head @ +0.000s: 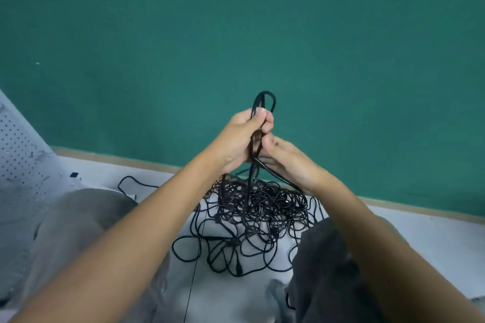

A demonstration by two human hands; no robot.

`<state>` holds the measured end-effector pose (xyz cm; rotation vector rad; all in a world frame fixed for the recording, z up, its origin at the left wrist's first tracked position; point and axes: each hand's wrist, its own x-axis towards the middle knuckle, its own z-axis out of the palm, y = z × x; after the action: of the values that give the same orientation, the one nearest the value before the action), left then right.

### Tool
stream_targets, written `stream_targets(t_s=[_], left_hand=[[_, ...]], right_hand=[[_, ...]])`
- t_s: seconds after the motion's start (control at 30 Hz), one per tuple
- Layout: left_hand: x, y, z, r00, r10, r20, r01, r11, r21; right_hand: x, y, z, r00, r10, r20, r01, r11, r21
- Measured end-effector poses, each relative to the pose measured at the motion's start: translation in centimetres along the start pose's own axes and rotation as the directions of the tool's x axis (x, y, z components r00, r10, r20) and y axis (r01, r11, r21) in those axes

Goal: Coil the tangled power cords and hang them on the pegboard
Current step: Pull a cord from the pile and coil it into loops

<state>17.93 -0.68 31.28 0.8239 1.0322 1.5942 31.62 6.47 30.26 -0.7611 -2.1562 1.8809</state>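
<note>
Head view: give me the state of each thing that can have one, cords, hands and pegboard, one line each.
Left hand: raised, grips the gathered loops of cord.
Right hand: just below the left, fingers curled round a strand.
Held cord loops: partly coiled, sticking up above the left hand, strands trailing down into the pile.
Cord pile: tangled, on the floor.
Pegboard: at left, no cord seen hanging on it.

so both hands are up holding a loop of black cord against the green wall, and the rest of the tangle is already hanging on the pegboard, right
Not quite. The head view shows the left hand and right hand holding the loop of black cord before the green wall, but the tangle lies on the floor, not on the pegboard at left.
</note>
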Motion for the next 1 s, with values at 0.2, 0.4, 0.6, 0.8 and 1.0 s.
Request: stream_targets(t_s=[0.2,0.4,0.6,0.8,1.0], left_hand=[[1.7,-2.4,-4.0,0.995,0.025,-0.095,-0.016,0.996,0.088],[1.5,-4.0,-6.1,0.996,-0.069,-0.047,0.079,0.970,0.231],[0.2,-5.4,-4.9,0.979,-0.157,0.128,0.155,0.988,0.024],[-1.4,-6.7,-2.8,0.979,-0.169,0.110,0.142,0.965,0.219],[-0.2,-5.9,-2.4,0.978,-0.208,0.021,0.205,0.973,0.104]], right_hand=[[2.3,3.1,1.4,0.999,-0.024,0.024,0.027,0.990,-0.136],[3.6,2.2,0.7,0.986,-0.113,-0.124,0.108,0.993,-0.044],[3.5,-1.1,-0.9,0.977,-0.147,-0.152,0.164,0.981,0.105],[3.5,-1.0,-3.4,0.954,-0.116,-0.276,0.128,0.991,0.026],[2.4,2.6,-4.6,0.959,0.075,-0.275,-0.003,0.968,0.253]])
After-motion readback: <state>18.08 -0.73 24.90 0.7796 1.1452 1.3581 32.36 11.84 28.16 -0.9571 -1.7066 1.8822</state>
